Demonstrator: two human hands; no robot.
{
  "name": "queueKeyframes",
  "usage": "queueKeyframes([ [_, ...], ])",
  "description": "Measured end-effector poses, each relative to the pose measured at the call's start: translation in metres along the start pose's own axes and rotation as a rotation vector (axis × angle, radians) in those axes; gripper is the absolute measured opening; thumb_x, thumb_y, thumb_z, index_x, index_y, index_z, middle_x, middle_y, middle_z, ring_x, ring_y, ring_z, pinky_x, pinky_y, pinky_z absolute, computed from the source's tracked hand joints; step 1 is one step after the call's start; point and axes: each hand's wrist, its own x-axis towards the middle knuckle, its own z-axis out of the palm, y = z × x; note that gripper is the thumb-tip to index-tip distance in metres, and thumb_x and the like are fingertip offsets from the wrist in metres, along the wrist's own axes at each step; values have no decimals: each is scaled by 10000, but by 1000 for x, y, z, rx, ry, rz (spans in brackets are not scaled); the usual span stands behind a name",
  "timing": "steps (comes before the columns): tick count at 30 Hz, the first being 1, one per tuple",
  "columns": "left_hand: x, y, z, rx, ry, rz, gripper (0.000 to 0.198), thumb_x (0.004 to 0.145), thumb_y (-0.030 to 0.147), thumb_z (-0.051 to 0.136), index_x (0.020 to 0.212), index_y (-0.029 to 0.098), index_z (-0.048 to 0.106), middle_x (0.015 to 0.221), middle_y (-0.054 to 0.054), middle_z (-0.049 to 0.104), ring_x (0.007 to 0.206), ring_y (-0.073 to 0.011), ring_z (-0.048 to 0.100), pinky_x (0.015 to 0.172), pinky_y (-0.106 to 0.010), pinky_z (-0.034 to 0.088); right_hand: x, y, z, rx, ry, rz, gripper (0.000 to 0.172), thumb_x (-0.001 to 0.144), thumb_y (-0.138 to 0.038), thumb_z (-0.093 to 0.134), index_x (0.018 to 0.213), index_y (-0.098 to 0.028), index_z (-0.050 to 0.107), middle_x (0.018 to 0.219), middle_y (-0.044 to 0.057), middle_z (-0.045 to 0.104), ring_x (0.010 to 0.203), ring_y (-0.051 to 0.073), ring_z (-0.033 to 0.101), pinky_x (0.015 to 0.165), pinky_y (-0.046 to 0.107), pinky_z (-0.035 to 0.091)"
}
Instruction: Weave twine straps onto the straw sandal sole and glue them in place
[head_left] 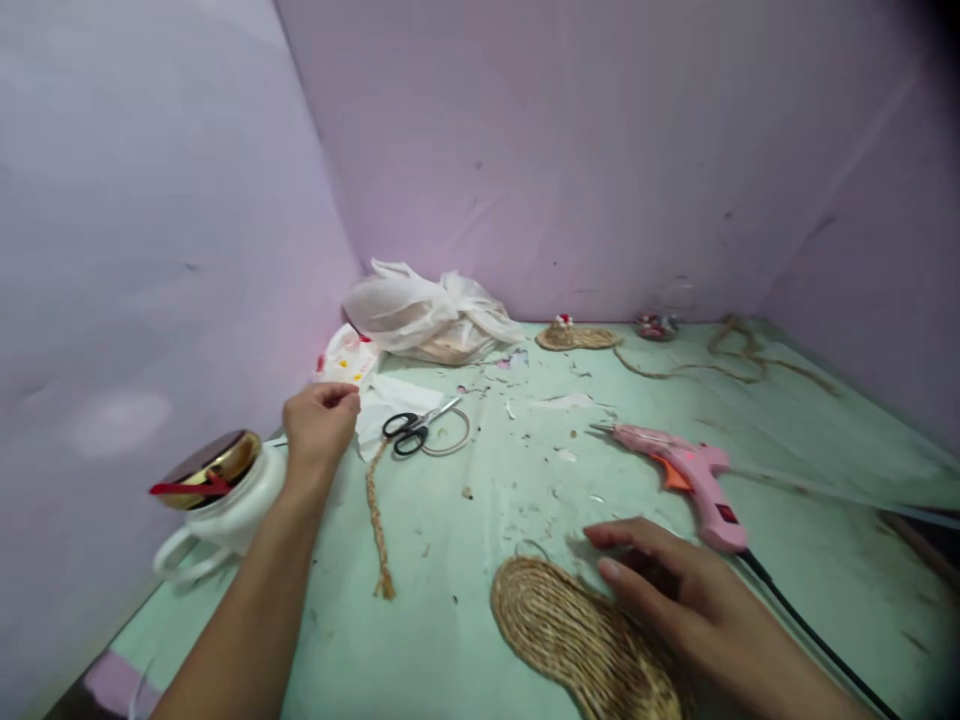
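My left hand (321, 428) reaches out at the left with its fingers curled closed beside a white packet with red and yellow marks (349, 357). Whatever sits between those fingertips, if anything, is hidden. My right hand (667, 585) hovers over the right edge of a sole-shaped piece of coiled straw rope (570, 625), thumb and fingers apart, holding nothing I can see. Just beyond it lies a pink hot glue gun (686, 465) with an orange trigger. Black-handled scissors (416, 428) and a short braided cord (377, 520) lie between the hands.
A white cup (244, 500) with a gold-rimmed lid stands left of my forearm. Toward the wall are a knotted plastic bag (442, 315), a small decorated straw sole (577, 337), a clear container (658, 325) and loose rope (739, 345). Scraps dot the green tabletop (480, 560).
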Motion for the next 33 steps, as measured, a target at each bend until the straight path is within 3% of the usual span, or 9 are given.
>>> queueKeyframes([
  [3, 6, -10, -2, 109, -51, 56, 232, 612, 257, 531, 746, 144, 683, 707, -51, 680, 695, -215, 632, 645, -301, 497, 3, 2, 0, 38, -50, 35, 280, 771, -401, 510, 928, -224, 660, 877, 69, 688, 773, 225, 643, 683, 328, 518],
  [7, -1, -5, -2, 247, -86, 152, 311, 638, 215, 514, 901, 170, 674, 1025, -78, 662, 1025, -250, 554, 884, -344, 422, 4, 4, 0, 75, -54, 67, 290, 725, -421, 562, 896, -219, 678, 876, 70, 700, 782, 235, 654, 687, 309, 527],
  [9, -7, 1, -1, 302, -133, 180, 315, 663, 197, 481, 918, 169, 664, 1020, -82, 662, 992, -237, 565, 870, -331, 421, 5, 4, 0, 75, -35, 63, 279, 708, -420, 578, 873, -221, 685, 866, 67, 705, 783, 240, 656, 686, 309, 530],
  [12, -14, 8, -1, 379, -290, 213, 237, 685, 195, 461, 790, 180, 673, 804, -65, 693, 780, -207, 612, 713, -284, 453, 5, 1, -1, 65, -33, 46, 262, 711, -416, 575, 855, -226, 683, 839, 60, 709, 769, 237, 657, 674, 309, 533],
  [15, -17, 13, -8, 487, -438, 233, 213, 662, 164, 454, 715, 182, 659, 716, -71, 674, 716, -217, 598, 612, -281, 419, 4, -2, -3, 49, -25, 33, 263, 714, -417, 564, 851, -227, 684, 813, 55, 711, 748, 233, 660, 649, 304, 535],
  [20, -26, 18, -34, 573, -957, 278, 204, 487, 67, 501, 547, 205, 638, 564, 2, 624, 551, -165, 560, 494, -223, 373, 4, -2, -5, 13, -16, 52, 275, 697, -413, 567, 842, -213, 689, 838, 60, 714, 763, 233, 662, 659, 297, 530],
  [22, -33, 21, -43, 600, -1050, 293, 286, 471, 41, 470, 607, 213, 653, 628, -5, 628, 590, -171, 558, 511, -228, 378, 4, -3, -4, 14, -10, 63, 286, 682, -420, 567, 831, -206, 684, 851, 68, 713, 779, 238, 661, 680, 309, 527],
  [27, -51, 19, -54, 661, -1056, 345, 359, 502, 13, 441, 747, 198, 626, 802, -50, 562, 726, -196, 520, 616, -277, 395, 4, -9, -2, 14, -5, 104, 325, 657, -455, 547, 810, -200, 677, 824, 88, 711, 751, 249, 663, 663, 337, 525],
  [33, -58, -6, -50, 422, -943, 511, 120, 670, 98, 475, 628, 180, 552, 812, -45, 554, 834, -202, 498, 736, -308, 396, 6, -9, -2, 15, 3, 93, 292, 649, -423, 568, 802, -202, 681, 817, 88, 713, 749, 249, 663, 635, 326, 525],
])
